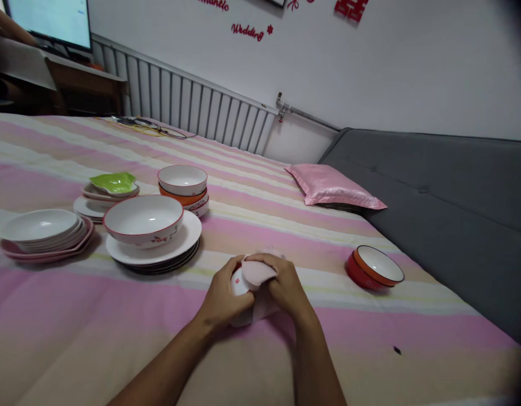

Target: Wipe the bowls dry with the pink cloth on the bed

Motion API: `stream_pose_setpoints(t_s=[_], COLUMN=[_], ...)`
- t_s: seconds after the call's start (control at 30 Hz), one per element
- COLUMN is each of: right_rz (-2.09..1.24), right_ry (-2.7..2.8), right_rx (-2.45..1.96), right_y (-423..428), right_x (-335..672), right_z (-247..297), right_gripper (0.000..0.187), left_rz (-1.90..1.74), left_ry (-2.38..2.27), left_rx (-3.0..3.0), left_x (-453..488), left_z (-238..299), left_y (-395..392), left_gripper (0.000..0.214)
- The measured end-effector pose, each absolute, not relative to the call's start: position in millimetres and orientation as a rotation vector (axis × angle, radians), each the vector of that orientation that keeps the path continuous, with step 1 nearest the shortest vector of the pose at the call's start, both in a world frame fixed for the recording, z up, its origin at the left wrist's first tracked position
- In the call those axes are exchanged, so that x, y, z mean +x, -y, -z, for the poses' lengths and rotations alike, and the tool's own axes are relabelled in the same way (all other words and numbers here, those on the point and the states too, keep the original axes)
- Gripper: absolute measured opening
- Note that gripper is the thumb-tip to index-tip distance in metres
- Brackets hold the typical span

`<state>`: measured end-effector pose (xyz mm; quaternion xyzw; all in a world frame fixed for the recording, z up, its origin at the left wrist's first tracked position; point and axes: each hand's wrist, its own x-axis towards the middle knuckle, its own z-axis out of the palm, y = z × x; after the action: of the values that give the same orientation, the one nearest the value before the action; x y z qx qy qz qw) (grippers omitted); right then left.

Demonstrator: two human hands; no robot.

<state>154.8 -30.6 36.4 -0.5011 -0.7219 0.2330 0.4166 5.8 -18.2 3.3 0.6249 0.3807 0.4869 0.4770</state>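
In the middle of the bed, my left hand (222,296) is closed around a small white bowl (238,283) with a red mark on its side. My right hand (288,285) grips a pale pinkish cloth (259,273) that lies over the bowl's rim, with a whitish part of it hanging below. Both hands are close together, and their fingers hide most of the bowl. To their left, a large white bowl (144,217) with a red rim and flower pattern sits on a stack of plates (191,232).
Left on the striped bed stand stacked small dishes (44,225), a green leaf-shaped dish (114,182) on other dishes, and stacked bowls (182,180). Red and orange bowls (376,268) are at right. Farther back lie a pink pillow (334,186) and cables (153,127). A person's arm (10,22) shows far left.
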Motion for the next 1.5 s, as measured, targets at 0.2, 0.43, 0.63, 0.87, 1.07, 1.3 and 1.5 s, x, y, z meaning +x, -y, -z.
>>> stream_pose_setpoints(t_s=[0.2,0.43,0.63,0.87,1.07,1.3,1.5], right_rz=[-0.743,-0.714,-0.534,-0.175,-0.273,-0.562,-0.631], right_ry=[1.7,1.732,1.75,1.914,1.918,1.729,1.688], right_rx=[-1.265,-1.334,-1.287,-1.196,-1.242,-1.234,-1.289], right_y=[23.6,21.2,25.5,32.2,30.5,26.8,22.3], right_x=[165.6,174.5,171.7,145.0,145.3,159.1,169.7], right_z=[-23.9,-11.4,-22.8,-34.9,-34.8,-29.6,-18.2], right_gripper=[0.058,0.044,0.056,0.047,0.049,0.05,0.053], left_rz=[-1.182,-1.236,-1.323,-1.345,-1.314,-1.27,-1.271], left_ry=[-0.971,-0.957,-0.895,-0.886,-0.906,-1.001,-1.006], left_rx=[1.445,1.415,1.573,1.639,1.686,1.575,1.605], left_x=[5.0,4.0,2.2,0.7,0.9,2.1,0.9], left_z=[-4.0,-3.6,-0.3,5.3,8.6,5.1,4.1], left_y=[17.1,16.9,19.6,16.4,14.5,16.5,15.9], left_gripper=[0.049,0.048,0.059,0.072,0.069,0.068,0.068])
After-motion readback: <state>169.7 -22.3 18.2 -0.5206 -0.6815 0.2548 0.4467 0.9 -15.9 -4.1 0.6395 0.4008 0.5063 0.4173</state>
